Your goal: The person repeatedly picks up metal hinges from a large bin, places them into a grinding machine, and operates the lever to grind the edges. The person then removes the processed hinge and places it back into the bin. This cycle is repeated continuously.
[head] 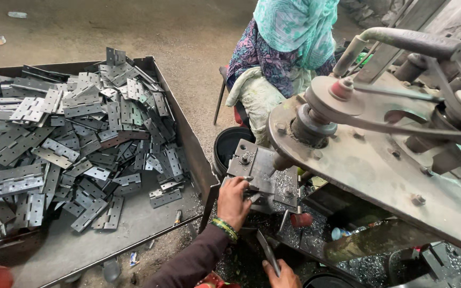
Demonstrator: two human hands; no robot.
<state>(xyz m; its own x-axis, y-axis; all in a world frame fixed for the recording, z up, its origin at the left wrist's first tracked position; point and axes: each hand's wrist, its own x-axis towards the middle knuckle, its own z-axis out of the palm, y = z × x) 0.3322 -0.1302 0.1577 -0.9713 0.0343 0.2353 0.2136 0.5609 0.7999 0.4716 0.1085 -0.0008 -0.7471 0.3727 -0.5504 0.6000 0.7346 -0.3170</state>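
Right hand [279,274], near edge, grips a thin metal lever [268,252]. Left hand [235,202] presses a hinge plate [252,186] onto the press jig [262,170], fingers closed on it. Plate looks stiff, light, sharp-edged; take by flat edges.

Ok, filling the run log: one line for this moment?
left hand: on hinge at machine plate | right hand: gripping lever | hinge tray beside | seated person behind
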